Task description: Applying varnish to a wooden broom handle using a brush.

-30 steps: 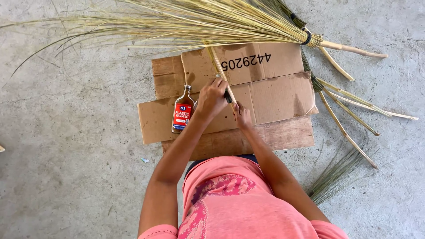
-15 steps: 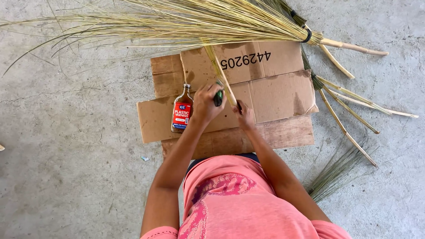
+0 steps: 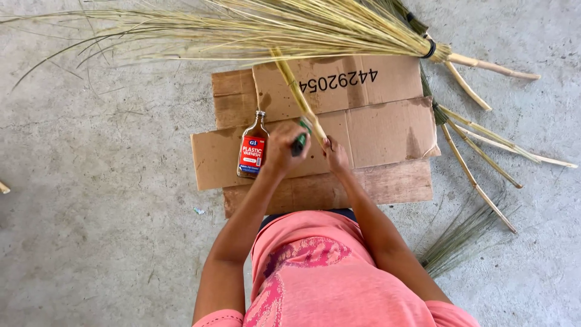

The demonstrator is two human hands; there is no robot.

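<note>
Looking down from the head camera, I saw a rough grey concrete floor (image 3: 91, 230), bare and mottled, with no walls in view. Flattened sheets of brown cardboard (image 3: 375, 130) lay on it, overlapping a weathered wooden board (image 3: 393, 184) at their near edge. A big broom (image 3: 272, 27) of pale dried grass lay across the top of the cardboard, its head fanned out to the left and a dark band tying the stalks at the right. Loose sticks (image 3: 478, 154) and a thin bunch of green stems (image 3: 460, 239) lay on the concrete to the right.

My left hand (image 3: 283, 148) was curled closed around a small dark-green object (image 3: 299, 142), held against a pale stick (image 3: 299, 100); I could not tell just what the object was. My right hand (image 3: 334, 156) was pinched shut on the near end of that stick, which slanted up and away over the cardboard towards the broom. A flat glass bottle (image 3: 252, 145) of brown liquid with a red label lay on the cardboard just beside my left hand, its neck pointing away from me.
</note>
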